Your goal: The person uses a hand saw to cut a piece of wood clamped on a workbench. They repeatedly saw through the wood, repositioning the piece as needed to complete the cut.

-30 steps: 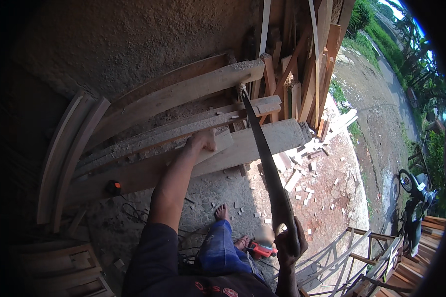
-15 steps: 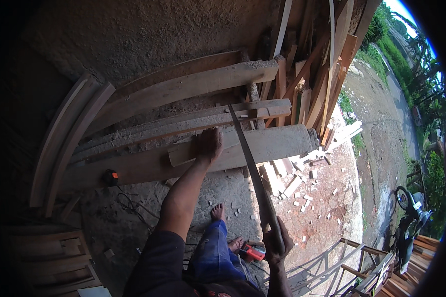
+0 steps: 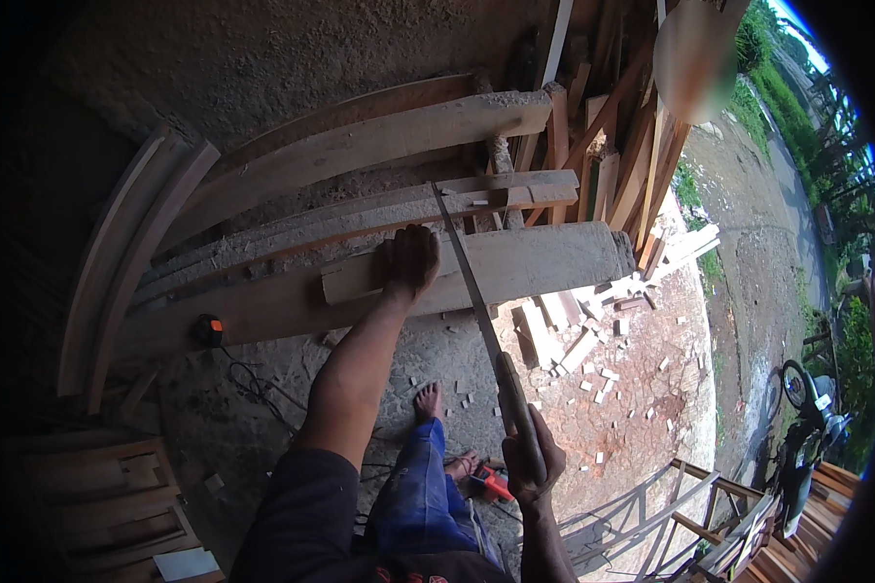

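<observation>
My left hand [image 3: 411,260] is closed over a short piece of wood [image 3: 352,280], pressing it down onto a wide plank [image 3: 544,267]. In my right hand [image 3: 538,450] I grip the handle of a handsaw [image 3: 473,287], its long narrow blade pointing away from me. The blade crosses just right of my left hand, at the right end of the short piece. Its tip lies over narrower boards [image 3: 360,225] behind the plank. The exact contact between teeth and wood is too small to tell.
More boards [image 3: 360,155] lie farther back. Timber [image 3: 642,165] leans at the far right, near scattered offcuts [image 3: 564,335]. A black and orange tool [image 3: 207,330] with a cord rests on the plank. A red tool [image 3: 494,483] lies beside my foot; a motorbike [image 3: 807,428] stands right.
The handsaw and my right hand have shifted left relative to the plank, bringing the blade closer to my left hand. My left hand stays on the short piece. The whole view has shifted slightly.
</observation>
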Motion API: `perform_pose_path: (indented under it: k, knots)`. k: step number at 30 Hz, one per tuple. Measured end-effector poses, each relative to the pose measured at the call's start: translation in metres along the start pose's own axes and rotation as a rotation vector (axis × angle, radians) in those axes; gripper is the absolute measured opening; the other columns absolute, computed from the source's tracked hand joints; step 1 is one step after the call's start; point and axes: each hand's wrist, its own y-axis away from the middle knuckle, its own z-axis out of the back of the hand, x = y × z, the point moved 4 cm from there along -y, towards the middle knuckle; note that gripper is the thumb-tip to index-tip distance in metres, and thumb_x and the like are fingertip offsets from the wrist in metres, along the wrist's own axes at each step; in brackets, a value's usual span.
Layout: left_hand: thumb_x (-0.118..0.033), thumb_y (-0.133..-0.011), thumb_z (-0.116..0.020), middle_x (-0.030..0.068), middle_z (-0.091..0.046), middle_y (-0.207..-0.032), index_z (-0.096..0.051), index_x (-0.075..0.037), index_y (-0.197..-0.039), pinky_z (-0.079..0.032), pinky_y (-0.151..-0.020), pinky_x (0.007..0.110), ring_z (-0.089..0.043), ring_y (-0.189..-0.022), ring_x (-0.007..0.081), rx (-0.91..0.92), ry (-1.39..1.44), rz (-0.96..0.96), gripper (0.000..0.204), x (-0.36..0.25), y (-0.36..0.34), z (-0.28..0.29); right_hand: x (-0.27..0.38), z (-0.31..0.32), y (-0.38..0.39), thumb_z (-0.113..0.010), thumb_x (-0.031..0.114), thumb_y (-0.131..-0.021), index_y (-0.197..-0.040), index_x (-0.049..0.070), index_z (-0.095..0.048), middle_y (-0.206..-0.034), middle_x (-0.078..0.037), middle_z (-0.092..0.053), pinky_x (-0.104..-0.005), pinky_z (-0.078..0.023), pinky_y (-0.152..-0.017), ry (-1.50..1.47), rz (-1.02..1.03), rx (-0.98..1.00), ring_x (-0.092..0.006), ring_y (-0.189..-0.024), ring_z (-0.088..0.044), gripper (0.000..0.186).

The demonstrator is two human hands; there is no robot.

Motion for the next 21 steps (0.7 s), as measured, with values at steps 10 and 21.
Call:
perform_pose_path:
  k: [10, 21]
  knots:
    - [-0.02, -0.092, -0.051, 0.017, -0.07, -0.095, -0.068, -0.006, -0.086, -0.05, -0.082, 0.052, -0.066, -0.091, 0.0366, -0.052, 0.124, -0.002, 0.023, -0.011, -0.002, 0.006, -0.019, -0.001, 0.004, -0.073, 0.014, -0.087, -0.133, -0.005, -0.057, -0.103, -0.014, -0.073, -0.0292, -0.054, -0.079, -0.011, -0.003, -0.01, -0.0149, -0.092, -0.069, 0.053]
    - [-0.031, -0.096, -0.052, 0.0158, -0.068, -0.095, -0.069, -0.006, -0.086, -0.045, -0.089, 0.051, -0.061, -0.101, 0.0354, -0.092, 0.187, 0.014, 0.032, 0.0, -0.007, -0.011, -0.024, -0.007, 0.011, -0.073, 0.019, -0.087, -0.133, -0.006, -0.056, -0.102, -0.015, -0.073, -0.03, -0.054, -0.077, 0.011, 0.045, -0.023, -0.0174, -0.09, -0.07, 0.055]
